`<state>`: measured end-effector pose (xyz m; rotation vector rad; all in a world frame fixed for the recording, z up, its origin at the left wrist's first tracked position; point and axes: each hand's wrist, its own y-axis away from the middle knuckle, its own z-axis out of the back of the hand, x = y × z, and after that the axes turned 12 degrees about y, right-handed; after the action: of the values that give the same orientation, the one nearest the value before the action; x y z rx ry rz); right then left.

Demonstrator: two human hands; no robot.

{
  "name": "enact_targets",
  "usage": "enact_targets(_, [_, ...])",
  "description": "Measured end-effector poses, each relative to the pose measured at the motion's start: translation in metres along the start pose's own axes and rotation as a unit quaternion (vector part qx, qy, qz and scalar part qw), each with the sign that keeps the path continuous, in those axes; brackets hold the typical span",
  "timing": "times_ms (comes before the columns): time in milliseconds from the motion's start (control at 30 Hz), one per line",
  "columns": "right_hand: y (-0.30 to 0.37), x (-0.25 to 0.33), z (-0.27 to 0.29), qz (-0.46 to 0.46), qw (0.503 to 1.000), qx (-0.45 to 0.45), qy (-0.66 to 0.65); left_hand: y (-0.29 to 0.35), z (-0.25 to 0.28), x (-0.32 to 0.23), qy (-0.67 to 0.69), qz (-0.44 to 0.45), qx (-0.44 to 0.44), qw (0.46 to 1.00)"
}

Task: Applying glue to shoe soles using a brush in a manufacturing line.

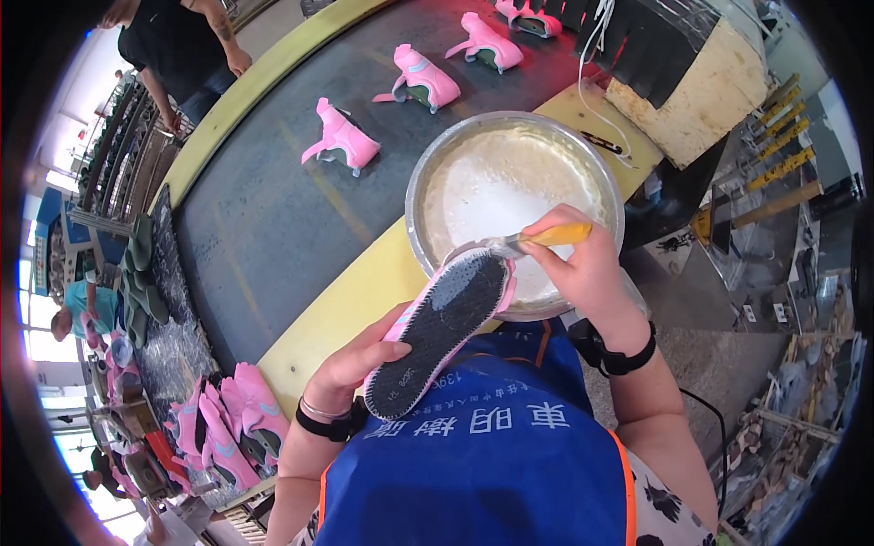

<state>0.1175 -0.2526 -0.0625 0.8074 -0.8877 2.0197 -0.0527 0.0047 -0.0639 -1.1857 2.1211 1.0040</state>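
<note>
My left hand (357,362) grips a pink shoe upper (442,318) bottom up, thumb on its black stitched sole. The sole's toe end looks wet and shiny; the heel end is duller. In my right hand (583,264) is a paintbrush (557,236) with a yellow handle, its bristles against the toe edge. Just beyond both hands stands a round metal basin (417,223) of milky white liquid, with the toe over its near rim.
Several pink uppers (341,136) stand in a row on the dark conveyor belt (264,218). More pink uppers (232,423) are piled at lower left. A person (177,50) stands across the belt. A box with black flaps (660,59) rises at upper right, near a white cable (594,105).
</note>
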Motion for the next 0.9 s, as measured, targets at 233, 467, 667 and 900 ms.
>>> enact_targets(233, [0.009,0.011,-0.014,0.023,0.994,-0.064,-0.084,0.002,-0.004,0.004,-0.012,-0.037,-0.031,0.999])
enact_targets(467, [0.008,0.015,-0.016,-0.028,0.996,-0.088,0.016,-0.003,-0.008,0.005,-0.02,-0.074,-0.045,0.996])
enact_targets(667, [0.004,0.019,-0.021,-0.032,0.994,-0.099,-0.02,-0.006,-0.011,0.008,0.009,-0.082,-0.055,0.995])
enact_targets(900, [-0.008,0.01,-0.016,-0.014,0.99,-0.138,-0.007,-0.01,-0.002,0.012,-0.115,-0.103,-0.061,0.986])
